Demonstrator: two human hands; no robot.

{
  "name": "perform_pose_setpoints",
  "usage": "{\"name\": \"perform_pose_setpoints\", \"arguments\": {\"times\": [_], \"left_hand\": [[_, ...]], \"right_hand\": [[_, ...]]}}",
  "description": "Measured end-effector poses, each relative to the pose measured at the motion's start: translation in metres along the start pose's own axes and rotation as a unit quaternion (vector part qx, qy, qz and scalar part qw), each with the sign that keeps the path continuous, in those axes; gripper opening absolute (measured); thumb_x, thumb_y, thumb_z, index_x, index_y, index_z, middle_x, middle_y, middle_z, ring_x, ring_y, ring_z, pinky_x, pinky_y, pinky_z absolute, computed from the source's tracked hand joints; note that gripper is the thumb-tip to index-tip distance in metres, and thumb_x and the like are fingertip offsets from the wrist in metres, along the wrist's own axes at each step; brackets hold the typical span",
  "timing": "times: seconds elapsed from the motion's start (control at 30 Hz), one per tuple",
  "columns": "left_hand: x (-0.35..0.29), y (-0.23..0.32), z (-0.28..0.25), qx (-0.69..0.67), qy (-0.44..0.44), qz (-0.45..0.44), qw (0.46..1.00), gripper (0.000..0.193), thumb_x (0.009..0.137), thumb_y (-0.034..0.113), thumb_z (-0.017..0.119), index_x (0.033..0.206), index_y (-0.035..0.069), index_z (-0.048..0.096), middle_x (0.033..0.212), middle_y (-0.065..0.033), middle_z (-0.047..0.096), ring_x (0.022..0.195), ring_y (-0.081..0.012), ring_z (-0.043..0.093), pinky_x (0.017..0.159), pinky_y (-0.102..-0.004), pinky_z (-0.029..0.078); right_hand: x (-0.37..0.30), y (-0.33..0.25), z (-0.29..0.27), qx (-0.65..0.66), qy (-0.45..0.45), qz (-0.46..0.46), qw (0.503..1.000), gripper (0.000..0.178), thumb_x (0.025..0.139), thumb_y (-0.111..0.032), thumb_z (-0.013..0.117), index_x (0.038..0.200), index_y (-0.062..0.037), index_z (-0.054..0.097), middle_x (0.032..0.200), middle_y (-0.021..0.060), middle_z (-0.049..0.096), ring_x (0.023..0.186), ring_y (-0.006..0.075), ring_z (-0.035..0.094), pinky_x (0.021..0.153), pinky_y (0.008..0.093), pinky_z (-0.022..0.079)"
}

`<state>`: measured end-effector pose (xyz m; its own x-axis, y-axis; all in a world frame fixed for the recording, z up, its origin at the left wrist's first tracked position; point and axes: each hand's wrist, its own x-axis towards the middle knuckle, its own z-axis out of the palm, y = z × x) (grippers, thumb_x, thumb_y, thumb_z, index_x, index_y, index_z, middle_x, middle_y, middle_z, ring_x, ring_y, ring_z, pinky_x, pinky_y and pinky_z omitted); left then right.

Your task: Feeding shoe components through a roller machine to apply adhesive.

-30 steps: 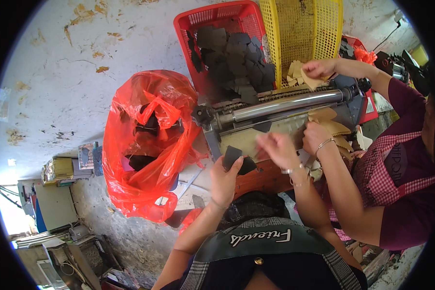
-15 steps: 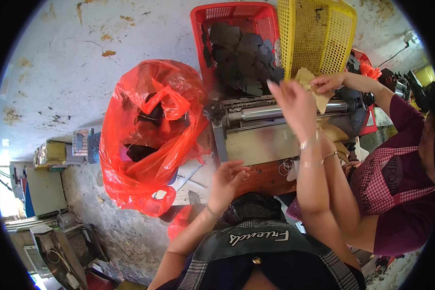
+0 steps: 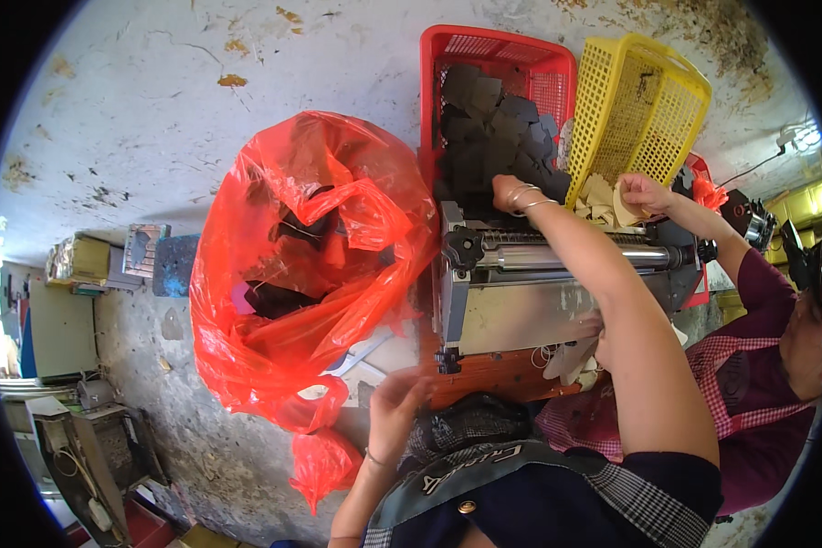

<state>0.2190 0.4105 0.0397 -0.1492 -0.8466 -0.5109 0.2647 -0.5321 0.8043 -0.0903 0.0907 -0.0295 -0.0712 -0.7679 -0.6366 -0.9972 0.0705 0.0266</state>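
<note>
My right hand point(image 3: 513, 194) reaches over the roller machine point(image 3: 566, 258) to the near end of a red basket point(image 3: 426, 110). Its fingers are curled down at the dark flat pieces point(image 3: 498, 137), the tips hidden. My left hand point(image 3: 397, 411), slightly blurred, hangs near the red plastic bag point(image 3: 237, 356), fingers loosely bent with nothing seen in them. Behind the roller, a co-worker's hand point(image 3: 647, 194) holds a cream piece point(image 3: 627, 208). The co-worker's other hand, partly hidden by my right forearm, is by a stack of pale pieces point(image 3: 571, 361).
A yellow basket point(image 3: 603, 91) leans behind the machine, with cream pieces point(image 3: 598, 196) at its near end. Black knobs point(image 3: 464, 247) stick out at the machine's left side. A small tied red bag point(image 3: 324, 466) lies below the large one. The co-worker sits close at my right.
My right hand has moved away from me, from above the roller to the red basket. My left hand has dropped lower. The co-worker's lower hand now shows under my forearm; the view has shifted.
</note>
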Motion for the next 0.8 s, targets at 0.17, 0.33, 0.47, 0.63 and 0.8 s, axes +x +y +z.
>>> {"name": "perform_pose_setpoints", "arguments": {"times": [0.17, 0.33, 0.47, 0.63, 0.8], "left_hand": [[0.007, -0.004, -0.016, -0.029, 0.024, -0.029, 0.999, 0.024, 0.090, 0.005, 0.058, 0.113, -0.004, 0.057, 0.100, -0.0124, 0.066, 0.087, -0.0183, 0.065, 0.080, -0.0282, 0.052], [0.011, 0.001, -0.009, -0.012, 0.003, -0.039, 0.999, 0.024, 0.090, 0.005, 0.058, 0.113, -0.004, 0.057, 0.100, -0.0129, 0.066, 0.088, -0.0179, 0.065, 0.081, -0.0285, 0.052], [0.012, 0.001, 0.000, -0.024, 0.004, -0.013, 1.000, 0.022, 0.089, 0.006, 0.061, 0.108, -0.005, 0.059, 0.094, -0.0090, 0.067, 0.083, -0.0124, 0.062, 0.072, -0.0255, 0.050], [-0.003, 0.000, -0.015, 0.018, 0.015, -0.008, 1.000, 0.023, 0.091, 0.006, 0.058, 0.112, -0.004, 0.058, 0.097, -0.0111, 0.067, 0.088, -0.0153, 0.064, 0.079, -0.0272, 0.051], [-0.015, 0.016, -0.018, 0.074, 0.000, 0.000, 0.997, 0.026, 0.092, 0.008, 0.058, 0.115, -0.004, 0.056, 0.101, -0.0127, 0.066, 0.093, -0.0178, 0.064, 0.085, -0.0298, 0.051]], "right_hand": [[-0.030, 0.049, -0.045, 0.205, 0.192, -0.122, 0.952, 0.035, 0.075, -0.004, 0.055, 0.109, 0.0021, 0.061, 0.108, 0.0285, 0.061, 0.106, 0.0406, 0.058, 0.090, 0.0408, 0.047], [-0.062, 0.033, -0.093, 0.188, 0.416, -0.119, 0.882, 0.044, 0.077, -0.005, 0.055, 0.120, -0.0003, 0.053, 0.110, 0.0285, 0.060, 0.104, 0.0414, 0.058, 0.088, 0.0412, 0.048], [-0.020, -0.013, -0.050, 0.026, 0.372, -0.178, 0.911, 0.071, 0.076, -0.022, 0.071, 0.138, -0.0065, 0.039, 0.124, 0.0307, 0.052, 0.114, 0.0431, 0.053, 0.098, 0.0418, 0.044], [-0.034, 0.004, -0.074, 0.180, 0.281, -0.248, 0.909, 0.062, 0.076, -0.029, 0.074, 0.125, 0.0018, 0.053, 0.121, 0.0236, 0.058, 0.114, 0.0341, 0.056, 0.098, 0.0391, 0.045], [-0.062, 0.019, -0.084, 0.344, 0.224, -0.215, 0.886, 0.044, 0.081, -0.021, 0.071, 0.117, 0.0022, 0.058, 0.103, 0.0161, 0.067, 0.091, 0.0218, 0.067, 0.081, 0.0310, 0.053]]}}
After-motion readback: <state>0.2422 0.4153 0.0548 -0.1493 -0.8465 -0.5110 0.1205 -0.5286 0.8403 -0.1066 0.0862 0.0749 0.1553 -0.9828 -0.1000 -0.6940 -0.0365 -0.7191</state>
